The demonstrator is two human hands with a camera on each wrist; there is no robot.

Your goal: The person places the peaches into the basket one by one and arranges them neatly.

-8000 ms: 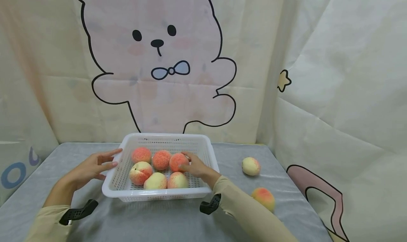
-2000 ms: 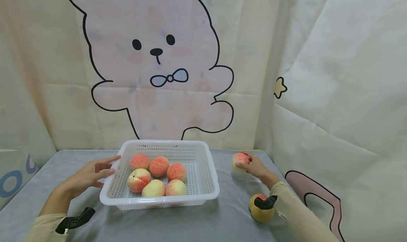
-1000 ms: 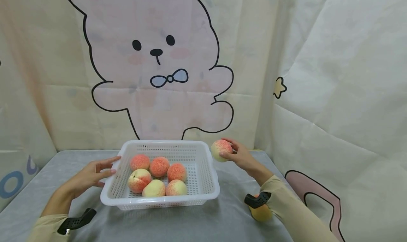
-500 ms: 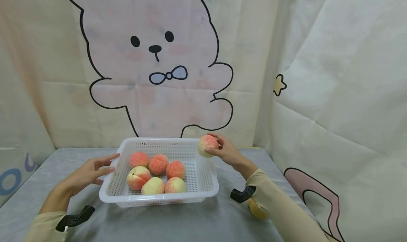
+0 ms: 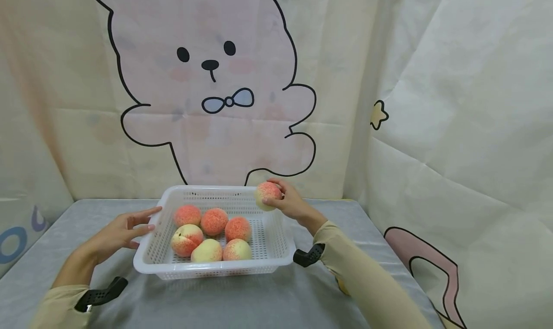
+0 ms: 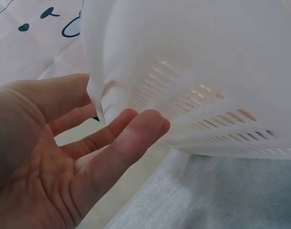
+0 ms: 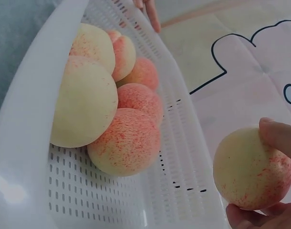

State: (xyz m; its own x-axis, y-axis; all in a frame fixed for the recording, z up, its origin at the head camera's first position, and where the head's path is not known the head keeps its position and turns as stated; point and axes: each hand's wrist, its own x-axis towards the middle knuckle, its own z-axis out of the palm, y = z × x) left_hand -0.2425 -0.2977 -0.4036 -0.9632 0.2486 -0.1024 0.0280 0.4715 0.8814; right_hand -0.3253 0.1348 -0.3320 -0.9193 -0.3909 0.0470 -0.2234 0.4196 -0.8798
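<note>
My right hand [image 5: 297, 206] holds a peach [image 5: 265, 197], pale yellow with a red blush, between thumb and fingers. It is raised over the back right part of a white plastic basket [image 5: 207, 269]. In the right wrist view the held peach [image 7: 248, 169] is apart from the other fruit. Several peaches lie in two rows in the basket's left and middle; a redder peach [image 5: 238, 228] ends the back row. My left hand [image 5: 113, 235] touches the basket's left rim with nearly straight fingers. The left wrist view shows its fingers [image 6: 64, 93] against the basket's outer side.
Another peach [image 5: 342, 286] lies on the grey cloth-covered table [image 5: 216, 305] at the right, mostly hidden by my right sleeve [image 5: 367, 276]. Patterned curtains [image 5: 328, 141] stand behind the table and at both sides.
My right hand left the basket, took the peach from the table at the right, lifted it and carried it left over the basket. My left hand stays at the rim.
</note>
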